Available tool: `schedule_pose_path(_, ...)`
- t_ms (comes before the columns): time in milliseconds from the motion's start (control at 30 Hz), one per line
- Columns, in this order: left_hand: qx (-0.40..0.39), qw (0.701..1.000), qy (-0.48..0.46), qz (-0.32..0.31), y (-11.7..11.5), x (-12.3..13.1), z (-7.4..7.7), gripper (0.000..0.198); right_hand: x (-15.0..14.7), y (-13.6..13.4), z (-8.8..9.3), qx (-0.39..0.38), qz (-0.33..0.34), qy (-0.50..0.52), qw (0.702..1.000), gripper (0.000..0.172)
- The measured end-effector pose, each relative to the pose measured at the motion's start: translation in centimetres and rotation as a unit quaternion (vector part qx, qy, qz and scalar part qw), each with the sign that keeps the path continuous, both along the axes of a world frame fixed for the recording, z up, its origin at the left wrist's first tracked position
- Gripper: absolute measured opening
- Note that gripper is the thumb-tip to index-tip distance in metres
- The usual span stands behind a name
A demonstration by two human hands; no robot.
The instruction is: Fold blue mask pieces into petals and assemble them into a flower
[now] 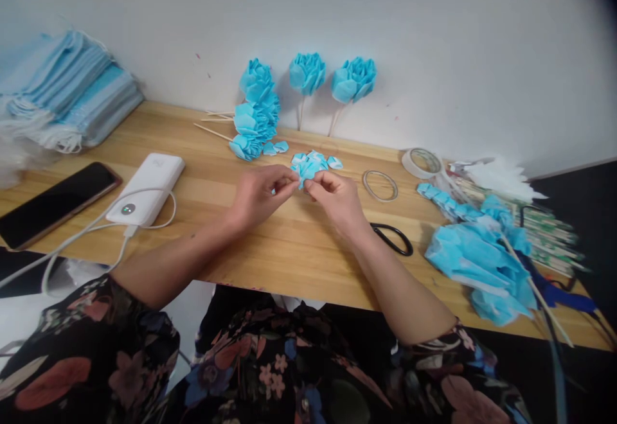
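Observation:
My left hand and my right hand meet over the middle of the wooden table, fingertips pinched close together. Between them shows a small blue petal, mostly hidden by the fingers. Just behind lies a pile of cut blue petals with pale undersides. A few loose petals lie left of the pile. Farther back, several blue flowers on thin sticks are heaped together. Two more stick flowers, one in the middle and one on the right, lean upright against the wall.
Right of my hands are a thin tape ring, a white tape roll, a black looped handle partly behind my wrist, crumpled blue fabric and a blue glue gun. Leftward lie a power bank, phone and stacked masks.

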State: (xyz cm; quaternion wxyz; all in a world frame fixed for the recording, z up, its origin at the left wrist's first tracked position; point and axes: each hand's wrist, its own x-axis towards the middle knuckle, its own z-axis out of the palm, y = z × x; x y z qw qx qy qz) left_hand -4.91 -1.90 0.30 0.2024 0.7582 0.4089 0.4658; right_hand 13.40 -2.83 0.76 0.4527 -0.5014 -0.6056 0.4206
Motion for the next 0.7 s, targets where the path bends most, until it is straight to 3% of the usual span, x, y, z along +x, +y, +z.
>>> schedule_pose_path(267,-0.023,1.0,0.021,0.001,0.34,-0.12,0.02,0.007,-0.22,-0.2,0.03,0.001,0.01,-0.001,1.0,0.029)
schedule_pose_path(700,0.055,0.995,0.084,0.002,0.43,-0.28,-0.29,0.014,-0.23,-0.16,0.01,0.006,0.013,-0.003,1.0,0.026)
